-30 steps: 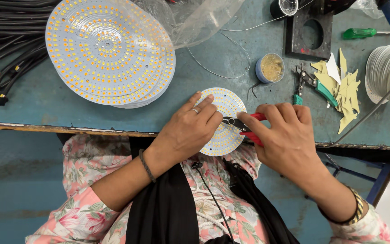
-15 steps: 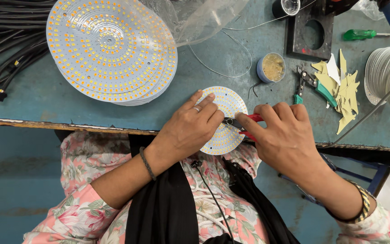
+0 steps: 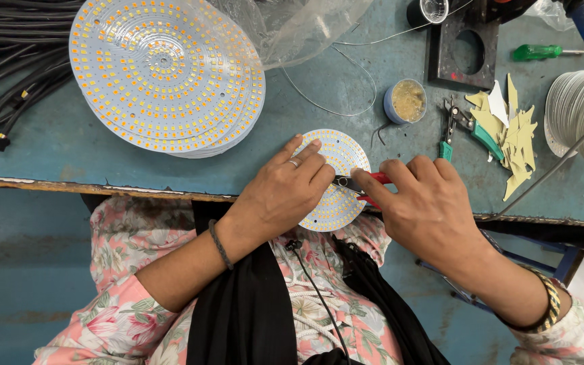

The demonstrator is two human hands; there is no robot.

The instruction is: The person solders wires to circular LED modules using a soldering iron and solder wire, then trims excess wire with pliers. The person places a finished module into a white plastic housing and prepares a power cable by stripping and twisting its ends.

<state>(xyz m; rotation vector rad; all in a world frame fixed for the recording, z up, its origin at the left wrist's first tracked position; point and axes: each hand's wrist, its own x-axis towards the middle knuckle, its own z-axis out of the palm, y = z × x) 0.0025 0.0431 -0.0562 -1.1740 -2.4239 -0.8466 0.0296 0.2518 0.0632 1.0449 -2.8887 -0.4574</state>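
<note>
Left hand [image 3: 285,192] presses the small round LED board [image 3: 336,179] flat at the bench edge [image 3: 103,184] so it can't slide, while the right hand [image 3: 424,206] is closed around red-handled cutters [image 3: 363,186], tips on the board.

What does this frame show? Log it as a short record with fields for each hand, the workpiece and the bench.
left hand: left hand lies flat on the small round LED board, pinning it
right hand: right hand grips red-handled pliers, tips at the board's middle
workpiece: board overhangs the near edge of the blue bench
bench, left: stack of large LED discs; black cables
bench, right: small tin, green-handled cutters, green screwdriver
</note>
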